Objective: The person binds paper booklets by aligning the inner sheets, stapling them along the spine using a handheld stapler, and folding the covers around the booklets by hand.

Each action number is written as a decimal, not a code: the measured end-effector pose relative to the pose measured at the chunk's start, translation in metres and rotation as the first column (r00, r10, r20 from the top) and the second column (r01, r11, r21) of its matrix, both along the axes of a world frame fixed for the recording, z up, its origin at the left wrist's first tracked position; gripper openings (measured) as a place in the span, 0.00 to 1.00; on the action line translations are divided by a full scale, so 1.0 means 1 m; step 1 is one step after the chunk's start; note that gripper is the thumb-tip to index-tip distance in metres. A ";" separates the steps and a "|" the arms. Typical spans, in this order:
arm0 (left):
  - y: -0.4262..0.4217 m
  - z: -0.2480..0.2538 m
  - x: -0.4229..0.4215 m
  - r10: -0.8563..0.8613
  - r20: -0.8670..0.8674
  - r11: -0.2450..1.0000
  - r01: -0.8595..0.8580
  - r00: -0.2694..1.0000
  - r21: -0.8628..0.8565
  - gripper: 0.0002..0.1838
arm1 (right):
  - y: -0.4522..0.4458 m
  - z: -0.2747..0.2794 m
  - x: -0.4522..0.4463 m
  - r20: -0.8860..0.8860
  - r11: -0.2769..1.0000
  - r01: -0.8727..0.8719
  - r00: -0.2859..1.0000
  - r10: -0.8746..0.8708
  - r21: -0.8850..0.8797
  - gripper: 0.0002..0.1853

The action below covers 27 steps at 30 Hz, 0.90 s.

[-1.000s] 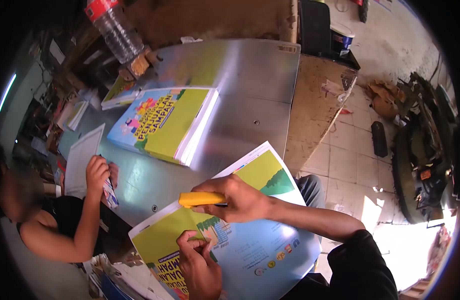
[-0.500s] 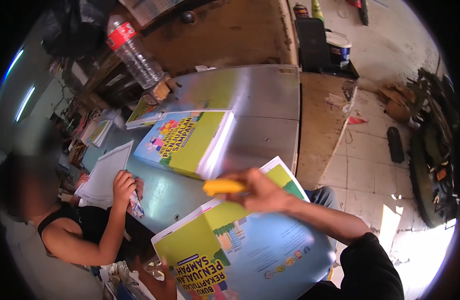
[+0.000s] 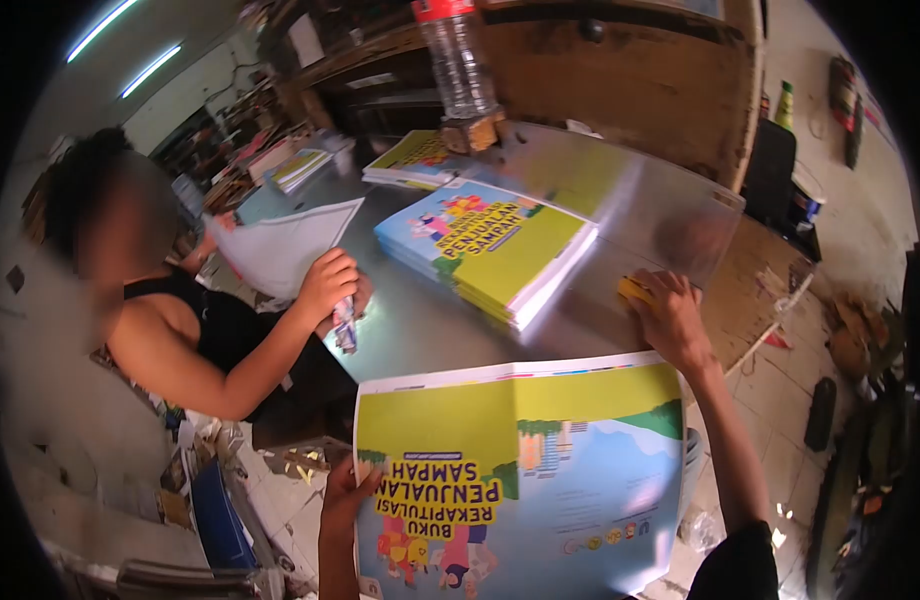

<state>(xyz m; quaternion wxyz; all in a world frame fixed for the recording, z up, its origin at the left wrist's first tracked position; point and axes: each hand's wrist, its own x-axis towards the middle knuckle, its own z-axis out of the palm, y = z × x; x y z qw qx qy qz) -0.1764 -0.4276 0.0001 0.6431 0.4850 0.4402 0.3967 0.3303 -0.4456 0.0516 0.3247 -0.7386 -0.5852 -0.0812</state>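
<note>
My left hand (image 3: 345,495) pinches the left edge of a large printed cover sheet (image 3: 570,450), its thumb lying on the print. The sheet is unfolded, upside down to me, with a crease down its middle. At the right side of the metal table, my right hand (image 3: 675,315) is closed round a small yellow object (image 3: 636,290), mostly hidden by the fingers, so its exact kind is unclear. The right wrist is just beyond the sheet's far right corner. Ahead lies a stack of printed books (image 3: 500,245) with green and blue covers.
Across on the left a person (image 3: 200,330) holds a white sheet (image 3: 285,250) and a crumpled wad (image 3: 346,330). A smaller book stack (image 3: 415,160) and a plastic bottle (image 3: 460,65) on a wooden block stand at the table's back. A wooden ledge (image 3: 760,290) borders the table's right.
My right hand has moved from over the cover sheet to the table's right side with the yellow object. The sheet now lies squarer to me, and my view has turned left.
</note>
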 end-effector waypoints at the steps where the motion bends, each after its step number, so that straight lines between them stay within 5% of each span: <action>1: 0.003 0.004 0.000 0.024 -0.001 1.000 -0.024 1.000 0.000 0.21 | 0.000 0.002 -0.008 -0.001 1.000 -0.024 1.000 0.024 0.000 0.20; 4: 0.015 0.000 0.002 0.025 -0.043 0.994 -0.020 0.999 0.104 0.21 | -0.009 0.009 -0.016 0.210 0.982 -0.097 0.976 0.062 0.162 0.20; 7: 0.009 -0.001 0.005 0.087 -0.012 0.989 -0.085 0.996 0.123 0.21 | -0.036 0.031 -0.023 0.076 0.947 -0.164 0.986 0.149 0.275 0.18; 11: 0.027 -0.033 -0.016 0.073 0.036 0.992 -0.076 0.997 0.102 0.25 | -0.060 0.047 0.021 0.137 0.915 -0.034 0.990 -0.024 0.402 0.16; 13: 0.022 -0.034 -0.014 0.118 0.059 0.990 -0.123 0.991 0.073 0.25 | -0.065 0.049 0.066 0.263 0.814 0.062 0.930 -0.257 0.578 0.28; 18: 0.015 -0.031 -0.005 0.161 0.073 0.979 -0.169 0.984 0.111 0.25 | -0.076 0.055 0.143 0.174 0.757 0.352 0.838 -0.516 0.550 0.33; 23: 0.008 -0.025 0.001 0.190 0.040 0.972 -0.194 0.981 0.134 0.23 | -0.071 0.061 0.174 0.235 0.797 0.393 0.812 -0.535 0.458 0.34; 25: -0.009 0.001 0.017 0.198 0.136 0.980 -0.198 0.971 -0.013 0.21 | -0.068 0.061 0.176 0.289 0.827 0.376 0.808 -0.513 0.418 0.33; 26: 0.008 -0.022 -0.011 0.274 -0.155 0.961 -0.276 0.949 0.009 0.24 | -0.068 0.061 0.178 0.337 0.845 0.350 0.802 -0.493 0.404 0.30; 27: 0.007 -0.020 -0.010 0.270 -0.158 0.962 -0.272 0.950 0.014 0.24 | -0.067 0.062 0.178 0.332 0.842 0.355 0.801 -0.498 0.406 0.30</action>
